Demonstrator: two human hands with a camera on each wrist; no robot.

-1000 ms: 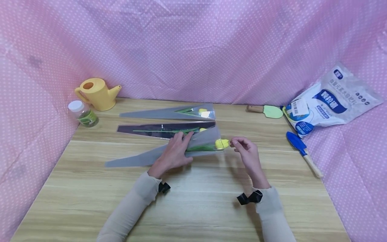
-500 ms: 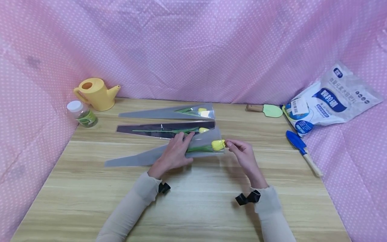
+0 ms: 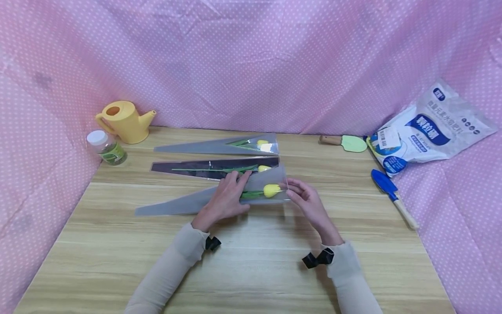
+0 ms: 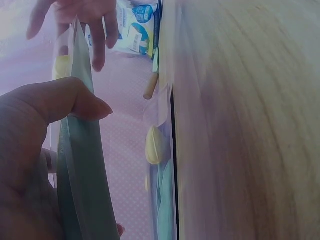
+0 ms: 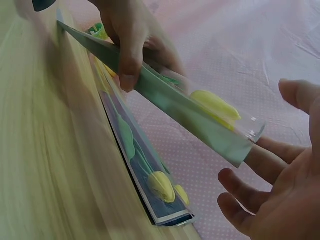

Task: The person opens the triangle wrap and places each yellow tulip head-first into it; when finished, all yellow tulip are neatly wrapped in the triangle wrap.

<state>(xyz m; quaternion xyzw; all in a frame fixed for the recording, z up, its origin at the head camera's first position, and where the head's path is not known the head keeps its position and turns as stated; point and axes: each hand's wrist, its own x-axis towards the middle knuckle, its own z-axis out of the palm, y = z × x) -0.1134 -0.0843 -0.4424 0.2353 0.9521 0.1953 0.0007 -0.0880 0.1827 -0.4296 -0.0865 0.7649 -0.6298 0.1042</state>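
Observation:
In the head view my left hand (image 3: 225, 198) grips a tapered clear-and-grey flower sleeve (image 3: 176, 206) around its middle. The left wrist view has the thumb (image 4: 80, 100) on one face of the sleeve, with fingers on the other. Inside lies a yellow tulip (image 3: 271, 190), its bloom a little short of the wide open end and its green leaves running back under the left hand. My right hand (image 3: 311, 207) is at that open end. Seen from the right wrist, its fingers (image 5: 267, 162) reach to the sleeve's mouth, while the thumb (image 5: 300, 97) stands apart.
Behind lie a dark-backed sleeve (image 3: 162, 167) and a grey sleeve (image 3: 192, 147), each with a yellow tulip. At the left stand a yellow watering can (image 3: 131, 124) and a lidded jar (image 3: 111, 150). Rightward are a green trowel (image 3: 354, 144), a blue trowel (image 3: 386, 185) and a white bag (image 3: 423, 131).
The tulip's bloom has slid left from the sleeve's mouth to inside it. My right hand has followed it leftward, and its fingers have come off the bloom. The left hand has stayed put.

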